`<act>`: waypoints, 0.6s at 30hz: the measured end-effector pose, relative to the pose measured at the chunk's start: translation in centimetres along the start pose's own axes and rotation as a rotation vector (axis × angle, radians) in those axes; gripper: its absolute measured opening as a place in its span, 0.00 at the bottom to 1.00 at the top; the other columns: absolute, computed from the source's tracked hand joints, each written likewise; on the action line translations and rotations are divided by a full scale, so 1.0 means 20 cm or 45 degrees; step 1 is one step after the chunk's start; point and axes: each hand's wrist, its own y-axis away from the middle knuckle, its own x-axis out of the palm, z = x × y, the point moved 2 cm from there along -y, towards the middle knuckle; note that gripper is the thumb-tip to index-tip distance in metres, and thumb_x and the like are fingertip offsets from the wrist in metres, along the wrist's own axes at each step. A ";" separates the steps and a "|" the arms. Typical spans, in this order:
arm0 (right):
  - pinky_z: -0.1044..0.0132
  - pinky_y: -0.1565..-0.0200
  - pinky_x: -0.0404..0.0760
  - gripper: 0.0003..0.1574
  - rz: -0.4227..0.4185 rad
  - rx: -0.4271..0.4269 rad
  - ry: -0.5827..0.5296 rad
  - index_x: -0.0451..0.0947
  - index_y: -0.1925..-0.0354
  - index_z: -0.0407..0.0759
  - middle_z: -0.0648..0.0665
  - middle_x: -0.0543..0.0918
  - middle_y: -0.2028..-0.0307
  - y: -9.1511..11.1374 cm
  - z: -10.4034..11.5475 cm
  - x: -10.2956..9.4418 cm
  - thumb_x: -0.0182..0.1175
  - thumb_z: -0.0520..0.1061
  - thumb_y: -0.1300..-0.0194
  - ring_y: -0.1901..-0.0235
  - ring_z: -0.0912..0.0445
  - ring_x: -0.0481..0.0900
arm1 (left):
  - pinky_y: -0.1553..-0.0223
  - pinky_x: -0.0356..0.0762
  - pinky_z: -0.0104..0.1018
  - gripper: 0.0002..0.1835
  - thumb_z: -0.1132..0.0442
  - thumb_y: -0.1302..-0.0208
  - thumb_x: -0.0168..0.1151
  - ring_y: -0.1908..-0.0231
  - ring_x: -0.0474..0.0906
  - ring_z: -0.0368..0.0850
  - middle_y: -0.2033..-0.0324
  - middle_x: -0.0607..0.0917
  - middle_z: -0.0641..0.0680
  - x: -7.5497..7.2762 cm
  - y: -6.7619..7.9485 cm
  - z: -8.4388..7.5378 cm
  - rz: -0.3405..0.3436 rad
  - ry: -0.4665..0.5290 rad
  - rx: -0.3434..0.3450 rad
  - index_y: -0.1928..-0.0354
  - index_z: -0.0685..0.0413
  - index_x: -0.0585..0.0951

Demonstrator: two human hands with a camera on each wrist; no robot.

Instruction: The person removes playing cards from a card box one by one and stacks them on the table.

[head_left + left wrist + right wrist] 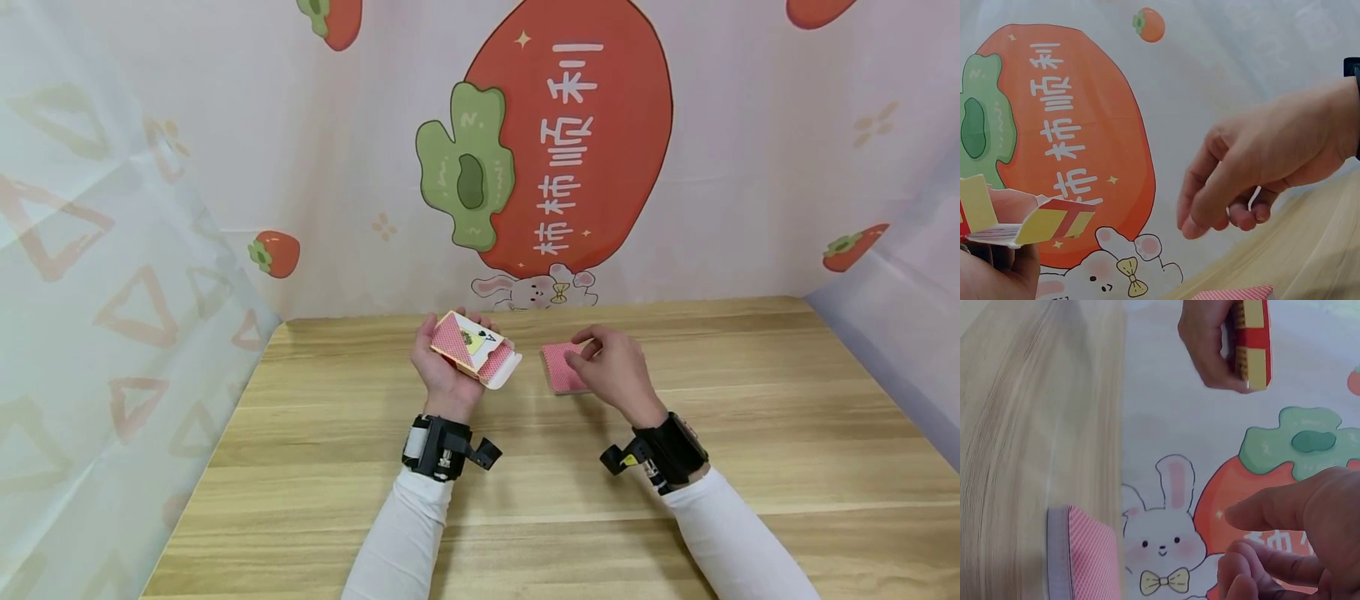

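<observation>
My left hand (448, 390) holds a playing-card box (463, 340), printed red and white with an ace of spades on its face. The box's flap end is open toward the right, and red-backed cards (496, 360) show inside it. On the table to the right lies a squared stack of red-patterned cards (558, 367). Just above that stack hovers my right hand (619, 372), its fingers loosely bent with nothing between them. The left wrist view shows a gap between this right hand (1272, 156) and the stack (1235, 294).
A wood-grain table (315, 467) spreads under both arms. Behind it hangs a white cloth (735, 192) printed with a big persimmon and a rabbit. Another patterned cloth (97, 333) borders the left side. Each wrist wears a black camera strap (438, 447).
</observation>
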 end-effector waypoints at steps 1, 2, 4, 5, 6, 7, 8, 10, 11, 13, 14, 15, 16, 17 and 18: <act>0.60 0.70 0.71 0.12 0.000 -0.015 -0.020 0.84 0.57 0.37 0.45 0.81 0.74 0.00 0.01 0.00 0.69 0.43 0.37 0.76 0.53 0.76 | 0.46 0.72 0.47 0.23 0.44 0.29 0.44 0.57 0.76 0.52 0.60 0.78 0.56 0.00 0.00 0.00 0.005 -0.009 -0.001 0.44 0.54 0.69; 0.61 0.71 0.72 0.11 0.004 -0.027 -0.046 0.84 0.58 0.37 0.45 0.81 0.74 0.01 0.02 0.00 0.69 0.42 0.37 0.75 0.53 0.76 | 0.47 0.73 0.47 0.23 0.44 0.28 0.43 0.57 0.76 0.52 0.60 0.78 0.56 0.00 0.00 0.01 0.009 -0.019 -0.002 0.44 0.53 0.69; 0.63 0.72 0.74 0.10 0.009 -0.055 -0.101 0.85 0.59 0.38 0.46 0.82 0.73 0.01 0.05 0.01 0.70 0.42 0.37 0.74 0.53 0.78 | 0.47 0.73 0.47 0.22 0.45 0.27 0.42 0.57 0.77 0.53 0.60 0.78 0.56 0.00 0.00 0.01 0.022 -0.032 -0.002 0.45 0.53 0.69; 0.63 0.72 0.75 0.09 0.013 -0.064 -0.131 0.85 0.59 0.39 0.46 0.82 0.72 0.01 0.06 0.01 0.70 0.42 0.37 0.74 0.53 0.78 | 0.47 0.73 0.47 0.22 0.45 0.27 0.42 0.57 0.77 0.52 0.60 0.78 0.56 0.00 0.00 0.02 0.027 -0.033 -0.002 0.45 0.53 0.69; 0.64 0.71 0.76 0.09 0.015 -0.077 -0.162 0.85 0.60 0.39 0.46 0.83 0.72 0.02 0.07 0.01 0.70 0.42 0.37 0.73 0.53 0.78 | 0.47 0.73 0.47 0.21 0.45 0.27 0.42 0.58 0.77 0.52 0.60 0.78 0.56 0.00 0.00 0.02 0.030 -0.038 -0.001 0.46 0.53 0.70; 0.65 0.71 0.76 0.08 0.017 -0.088 -0.196 0.86 0.60 0.40 0.47 0.83 0.71 0.02 0.09 0.02 0.71 0.42 0.37 0.73 0.53 0.79 | 0.47 0.73 0.47 0.21 0.45 0.27 0.42 0.58 0.77 0.52 0.61 0.78 0.56 0.00 0.00 0.02 0.033 -0.044 -0.001 0.47 0.53 0.70; 0.66 0.71 0.77 0.07 0.017 -0.097 -0.232 0.86 0.60 0.40 0.47 0.84 0.70 0.03 0.10 0.02 0.71 0.42 0.37 0.72 0.53 0.79 | 0.48 0.73 0.47 0.21 0.45 0.28 0.42 0.58 0.77 0.52 0.61 0.78 0.56 0.00 0.00 0.03 0.031 -0.054 -0.001 0.47 0.52 0.70; 0.67 0.71 0.77 0.07 0.018 -0.111 -0.309 0.86 0.60 0.41 0.47 0.84 0.69 0.04 0.12 0.03 0.70 0.41 0.36 0.72 0.53 0.79 | 0.49 0.74 0.47 0.21 0.44 0.28 0.43 0.58 0.77 0.52 0.60 0.79 0.55 0.00 0.00 0.04 0.018 -0.067 -0.001 0.47 0.52 0.70; 0.67 0.70 0.78 0.06 0.024 -0.120 -0.345 0.87 0.60 0.41 0.46 0.84 0.68 0.04 0.13 0.03 0.70 0.41 0.36 0.72 0.53 0.79 | 0.50 0.75 0.47 0.21 0.44 0.28 0.43 0.58 0.78 0.52 0.60 0.79 0.55 0.00 0.00 0.04 0.011 -0.076 -0.001 0.47 0.51 0.70; 0.67 0.71 0.79 0.07 0.054 -0.143 -0.430 0.87 0.59 0.40 0.45 0.85 0.67 0.05 0.15 0.05 0.70 0.40 0.36 0.73 0.52 0.79 | 0.51 0.76 0.46 0.22 0.43 0.28 0.42 0.58 0.78 0.51 0.60 0.79 0.55 0.00 0.00 0.05 0.007 -0.089 -0.007 0.46 0.51 0.70; 0.67 0.71 0.79 0.07 0.070 -0.155 -0.464 0.86 0.58 0.40 0.45 0.85 0.66 0.06 0.16 0.06 0.70 0.40 0.35 0.73 0.51 0.79 | 0.51 0.76 0.46 0.22 0.43 0.27 0.42 0.58 0.78 0.51 0.59 0.79 0.55 0.00 0.00 0.06 0.008 -0.093 -0.009 0.46 0.51 0.70; 0.67 0.71 0.79 0.08 0.091 -0.167 -0.493 0.86 0.58 0.40 0.44 0.85 0.66 0.06 0.17 0.07 0.70 0.41 0.35 0.73 0.51 0.79 | 0.51 0.76 0.46 0.22 0.43 0.27 0.42 0.58 0.78 0.51 0.59 0.79 0.55 0.00 0.01 0.07 0.010 -0.095 -0.012 0.46 0.50 0.71; 0.67 0.71 0.79 0.08 0.111 -0.181 -0.515 0.86 0.58 0.40 0.44 0.85 0.65 0.07 0.18 0.07 0.70 0.41 0.35 0.73 0.51 0.79 | 0.51 0.76 0.45 0.22 0.43 0.27 0.42 0.58 0.78 0.51 0.59 0.79 0.55 0.00 0.01 0.07 0.017 -0.100 -0.015 0.46 0.50 0.71; 0.66 0.71 0.79 0.08 0.130 -0.195 -0.534 0.87 0.58 0.40 0.44 0.86 0.65 0.07 0.19 0.08 0.70 0.41 0.35 0.73 0.51 0.79 | 0.51 0.76 0.45 0.21 0.43 0.27 0.42 0.58 0.77 0.51 0.59 0.78 0.55 0.00 0.01 0.08 0.029 -0.106 -0.018 0.46 0.50 0.71; 0.66 0.70 0.79 0.08 0.150 -0.208 -0.548 0.87 0.58 0.40 0.45 0.86 0.64 0.07 0.19 0.09 0.70 0.41 0.35 0.73 0.51 0.79 | 0.51 0.75 0.45 0.21 0.43 0.27 0.42 0.58 0.76 0.50 0.58 0.78 0.54 0.01 0.01 0.08 0.041 -0.106 -0.019 0.47 0.49 0.71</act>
